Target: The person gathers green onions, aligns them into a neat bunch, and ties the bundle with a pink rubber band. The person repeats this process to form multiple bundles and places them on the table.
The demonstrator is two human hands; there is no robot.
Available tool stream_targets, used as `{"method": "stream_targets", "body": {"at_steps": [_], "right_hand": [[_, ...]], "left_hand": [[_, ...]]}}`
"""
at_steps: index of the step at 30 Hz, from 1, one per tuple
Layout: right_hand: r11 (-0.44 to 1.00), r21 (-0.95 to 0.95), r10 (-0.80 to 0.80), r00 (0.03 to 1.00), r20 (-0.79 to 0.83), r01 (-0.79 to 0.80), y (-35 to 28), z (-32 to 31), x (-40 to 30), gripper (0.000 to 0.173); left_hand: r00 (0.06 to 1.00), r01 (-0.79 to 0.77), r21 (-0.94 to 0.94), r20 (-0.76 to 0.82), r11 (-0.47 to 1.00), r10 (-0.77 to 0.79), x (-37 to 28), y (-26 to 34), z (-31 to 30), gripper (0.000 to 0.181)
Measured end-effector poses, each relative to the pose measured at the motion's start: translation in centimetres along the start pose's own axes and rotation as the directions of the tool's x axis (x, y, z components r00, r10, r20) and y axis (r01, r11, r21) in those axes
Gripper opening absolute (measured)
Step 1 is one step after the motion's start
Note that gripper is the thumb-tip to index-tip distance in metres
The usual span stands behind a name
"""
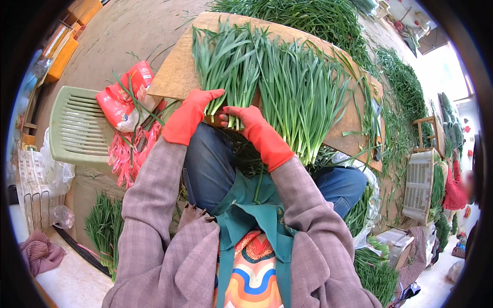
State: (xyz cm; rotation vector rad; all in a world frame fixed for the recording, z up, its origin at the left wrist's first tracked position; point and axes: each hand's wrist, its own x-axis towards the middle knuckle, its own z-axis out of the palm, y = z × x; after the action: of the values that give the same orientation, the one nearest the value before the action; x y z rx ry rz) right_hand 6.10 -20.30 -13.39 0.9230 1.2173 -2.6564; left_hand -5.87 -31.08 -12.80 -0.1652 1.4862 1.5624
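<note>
Long green leafy stalks, which look like garlic chives [296, 88], lie spread over a wooden board [173, 73] before me, pale ends toward my lap. Both hands wear red rubber gloves. My left hand [196, 109] rests at the left side of a smaller bunch [235, 77], thumb and forefinger against its pale ends. From the right, my right hand [250, 121] closes its fingers around the lower ends of that same bunch. The larger spread of stalks lies just right of it. Parts of the fingers of both hands are hidden by stalks and gloves.
A green plastic stool [79, 123] at left bears a red and white bag [125, 100] and pink plastic ties [133, 154]. A knife-like tool [377, 148] lies at the board's right edge. Greens pile [308, 15] beyond it. A person in red [454, 188] is far right, near a crate [416, 186].
</note>
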Motion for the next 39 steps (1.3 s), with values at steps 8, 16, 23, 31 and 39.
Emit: {"method": "stream_targets", "body": {"at_steps": [8, 16, 23, 31, 39], "right_hand": [[0.992, -0.121, -0.042, 0.994, -0.097, 0.03, -0.3, 0.2, -0.6, 0.026], [1.0, 0.016, 0.023, 1.0, -0.005, -0.022, -0.6, 0.2, -1.8, 0.02], [0.998, -0.009, 0.058, 0.993, 0.101, -0.057, -2.4, -1.9, -3.5, 0.022], [0.992, -0.12, -0.059, 0.995, -0.076, 0.05, -2.0, -2.8, -3.6, 0.018], [0.982, -0.186, -0.04, 0.991, -0.127, 0.016, -1.3, -1.2, -5.0, 0.017]], "left_hand": [[0.995, -0.044, 0.149, -0.082, 0.988, 0.057, -2.6, 0.1, 2.6, 0.043], [0.976, -0.156, 0.234, -0.111, 0.96, 0.185, -2.0, -0.3, 3.3, 0.031], [0.998, 0.031, -0.263, 0.059, 0.964, -0.016, -1.0, 0.5, 1.6, 0.025], [0.075, -0.345, 0.937, -0.021, 0.045, 0.997, -0.9, 2.8, 2.2, 0.05], [0.859, -0.209, 0.952, 0.07, 0.223, 0.507, -3.5, 2.0, 10.4, 0.038]]}}
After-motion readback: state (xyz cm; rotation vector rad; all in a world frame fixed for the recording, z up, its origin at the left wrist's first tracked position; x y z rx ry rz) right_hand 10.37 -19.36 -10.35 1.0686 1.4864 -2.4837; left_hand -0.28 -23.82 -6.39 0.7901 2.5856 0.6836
